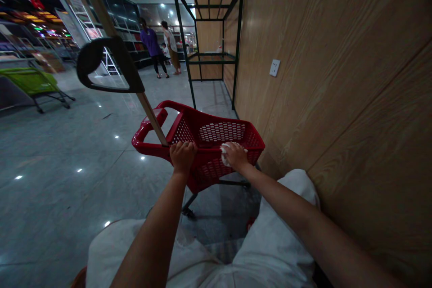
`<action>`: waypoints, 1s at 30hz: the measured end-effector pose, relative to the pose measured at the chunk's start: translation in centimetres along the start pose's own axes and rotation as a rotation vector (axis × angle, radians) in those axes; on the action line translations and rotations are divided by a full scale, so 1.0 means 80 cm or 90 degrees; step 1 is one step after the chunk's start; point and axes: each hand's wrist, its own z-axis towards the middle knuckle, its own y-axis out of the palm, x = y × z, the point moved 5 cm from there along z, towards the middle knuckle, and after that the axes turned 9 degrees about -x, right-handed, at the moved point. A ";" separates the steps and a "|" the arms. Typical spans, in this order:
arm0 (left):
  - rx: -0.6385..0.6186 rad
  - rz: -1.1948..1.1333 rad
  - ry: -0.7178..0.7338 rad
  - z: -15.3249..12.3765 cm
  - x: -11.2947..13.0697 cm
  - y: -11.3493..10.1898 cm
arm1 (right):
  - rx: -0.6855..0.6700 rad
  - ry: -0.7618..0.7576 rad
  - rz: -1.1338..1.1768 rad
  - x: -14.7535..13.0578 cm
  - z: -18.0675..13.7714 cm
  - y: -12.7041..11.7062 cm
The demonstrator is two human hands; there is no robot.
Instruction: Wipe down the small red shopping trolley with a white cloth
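A red plastic shopping cart (pixel 216 162) with a perforated basket stands in front of my knees, its handle end to the left. My left hand (pixel 182 156) is closed over the near top rim, close to the handle end. Farther right along that rim, my right hand (pixel 236 155) presses a crumpled white cloth (pixel 225 155) against the cart; part of the cloth is under my fingers. A wooden pole (pixel 148 110) slants down from the upper left to the cart beside my left hand, and a dark looped piece (pixel 137 72) appears around it.
A wood-panelled wall (pixel 324 76) with a socket (pixel 274 68) rises close on the right. Behind the cart stands a dark metal frame rack (pixel 212 60). Two people (pixel 151 47) stand farther back near shelves. A green cart (pixel 32 82) is at the left on the grey tiled floor (pixel 84 157).
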 end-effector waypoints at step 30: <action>-0.062 -0.028 0.022 0.000 -0.007 -0.004 | 0.027 -0.051 0.034 -0.127 0.064 0.003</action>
